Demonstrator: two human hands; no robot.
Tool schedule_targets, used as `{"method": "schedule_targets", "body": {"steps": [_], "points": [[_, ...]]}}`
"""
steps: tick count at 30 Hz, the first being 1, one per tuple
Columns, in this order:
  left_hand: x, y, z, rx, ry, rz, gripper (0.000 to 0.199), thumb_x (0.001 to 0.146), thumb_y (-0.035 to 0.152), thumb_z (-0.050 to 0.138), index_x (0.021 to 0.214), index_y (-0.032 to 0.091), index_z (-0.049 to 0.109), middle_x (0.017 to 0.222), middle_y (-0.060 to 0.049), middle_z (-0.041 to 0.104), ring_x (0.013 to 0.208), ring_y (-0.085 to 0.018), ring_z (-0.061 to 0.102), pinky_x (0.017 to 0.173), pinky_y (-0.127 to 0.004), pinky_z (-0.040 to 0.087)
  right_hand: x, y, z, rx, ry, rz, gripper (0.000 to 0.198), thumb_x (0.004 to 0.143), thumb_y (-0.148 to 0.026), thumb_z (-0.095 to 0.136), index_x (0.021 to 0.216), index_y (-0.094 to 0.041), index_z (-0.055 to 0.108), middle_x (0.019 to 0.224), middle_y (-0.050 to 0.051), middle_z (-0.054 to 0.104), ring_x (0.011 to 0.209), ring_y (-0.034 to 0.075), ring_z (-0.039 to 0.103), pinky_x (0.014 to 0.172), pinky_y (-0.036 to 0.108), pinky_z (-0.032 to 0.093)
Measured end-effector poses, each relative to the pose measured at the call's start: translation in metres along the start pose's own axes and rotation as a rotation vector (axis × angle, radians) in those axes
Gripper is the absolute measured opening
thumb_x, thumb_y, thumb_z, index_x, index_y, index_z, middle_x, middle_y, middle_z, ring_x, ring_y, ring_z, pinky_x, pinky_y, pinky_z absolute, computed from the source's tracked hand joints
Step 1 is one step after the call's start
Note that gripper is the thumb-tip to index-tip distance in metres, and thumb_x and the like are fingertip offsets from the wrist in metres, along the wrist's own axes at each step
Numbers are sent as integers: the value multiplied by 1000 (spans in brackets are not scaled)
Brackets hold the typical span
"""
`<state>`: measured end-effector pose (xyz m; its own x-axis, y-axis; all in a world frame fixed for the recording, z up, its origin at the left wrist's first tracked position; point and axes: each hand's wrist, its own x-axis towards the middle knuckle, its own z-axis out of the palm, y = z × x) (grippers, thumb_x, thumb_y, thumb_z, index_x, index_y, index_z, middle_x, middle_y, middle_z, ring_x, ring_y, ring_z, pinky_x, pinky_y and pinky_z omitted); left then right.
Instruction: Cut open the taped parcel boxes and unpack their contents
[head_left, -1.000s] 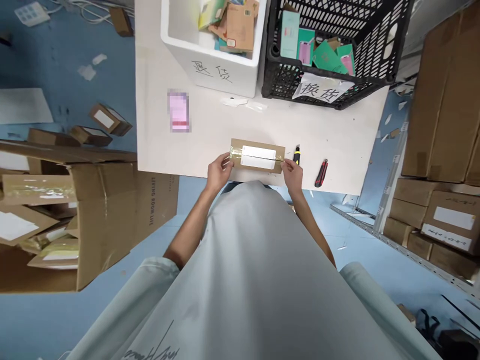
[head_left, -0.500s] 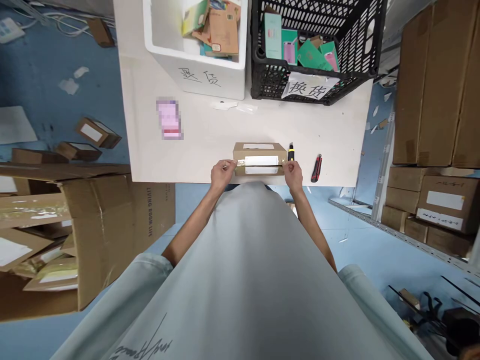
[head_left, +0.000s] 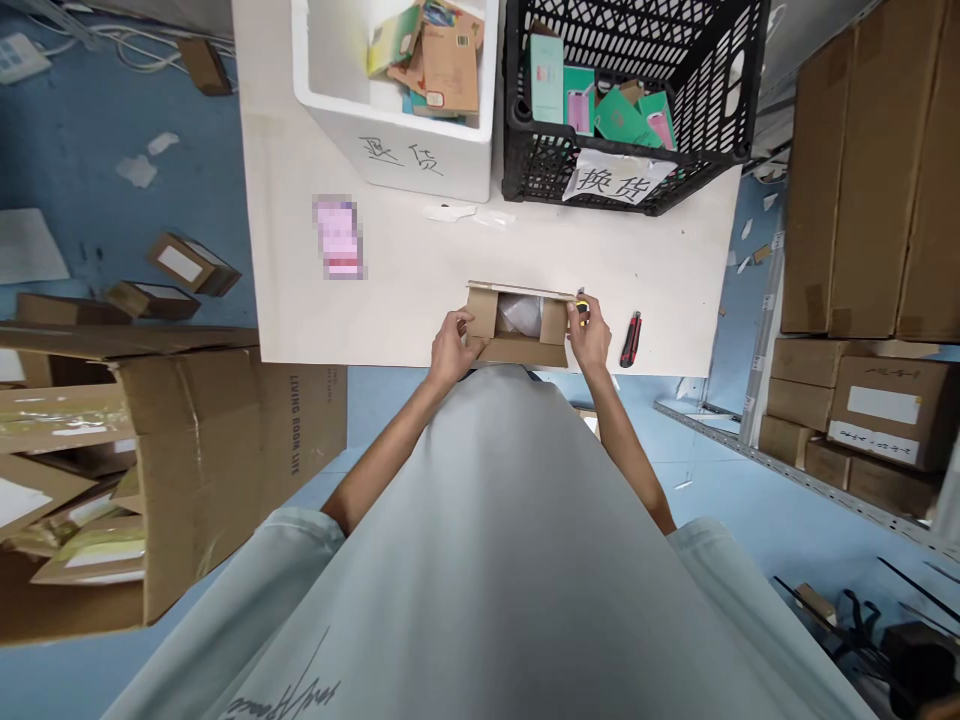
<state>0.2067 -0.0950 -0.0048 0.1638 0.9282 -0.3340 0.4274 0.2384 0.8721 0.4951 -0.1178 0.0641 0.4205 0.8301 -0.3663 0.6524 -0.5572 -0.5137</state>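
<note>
A small cardboard box [head_left: 517, 351] lies at the table's front edge with its long flaps parted. Between its two short inner flaps shows something whitish and translucent, like plastic wrapping [head_left: 521, 314]. At the box's left end, my left hand [head_left: 451, 350] grips the side, fingers bent over the edge. My right hand [head_left: 590, 335] is closed on the right end near the upper flap. Partly behind its fingers is a black-and-yellow utility knife [head_left: 582, 306]. A red-and-black utility knife [head_left: 631, 338] lies on the table to the right.
At the back of the white table [head_left: 405, 310] stand a white foam bin [head_left: 427, 165] and a black plastic crate [head_left: 540, 170], both holding small boxes. A blurred pink item [head_left: 339, 238] lies left. A large open carton [head_left: 202, 470] of parcels stands left; stacked cartons [head_left: 885, 180] fill the right.
The box's taped, labelled top has been parted into flaps, and its inside now shows. Both hands have shifted slightly to the right and stay at its two ends.
</note>
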Motion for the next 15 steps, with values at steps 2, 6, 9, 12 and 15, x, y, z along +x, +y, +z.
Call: {"method": "schedule_targets", "body": {"steps": [2,6,9,12,15], "points": [[-3,-5,-5,78,-47,87,71,90,35,84,154,23,56,165,-19,61,146,-33,68,123,-54,58,10,-3,-1,-38,-12,-27,61,121,-62,30,160,-26,60,99,4,80,95,26,75,97,35,52],[-4,-7,-10,170,-84,152,87,91,29,82,171,27,49,168,-17,56,148,-32,64,122,-50,58,37,-8,2,-125,-40,2,62,123,-63,26,130,-28,76,103,8,81,101,30,74,95,37,52],[-1,-5,-8,212,-61,172,87,92,25,79,173,27,48,165,-16,58,148,-32,64,123,-49,58,61,-12,7,-116,-47,65,53,122,-61,36,118,-27,76,108,10,83,103,31,74,91,36,52],[7,-3,-6,246,-39,194,84,94,26,77,173,27,48,164,-17,59,149,-34,63,122,-51,58,80,-17,11,-94,-61,155,45,119,-58,48,120,-22,75,108,14,83,101,31,75,90,36,53],[13,1,-8,296,-22,204,85,94,27,79,173,24,48,164,-20,59,150,-37,63,123,-55,56,87,-24,12,-83,-16,174,39,117,-52,54,129,-19,71,115,17,84,105,32,76,92,37,54]]}}
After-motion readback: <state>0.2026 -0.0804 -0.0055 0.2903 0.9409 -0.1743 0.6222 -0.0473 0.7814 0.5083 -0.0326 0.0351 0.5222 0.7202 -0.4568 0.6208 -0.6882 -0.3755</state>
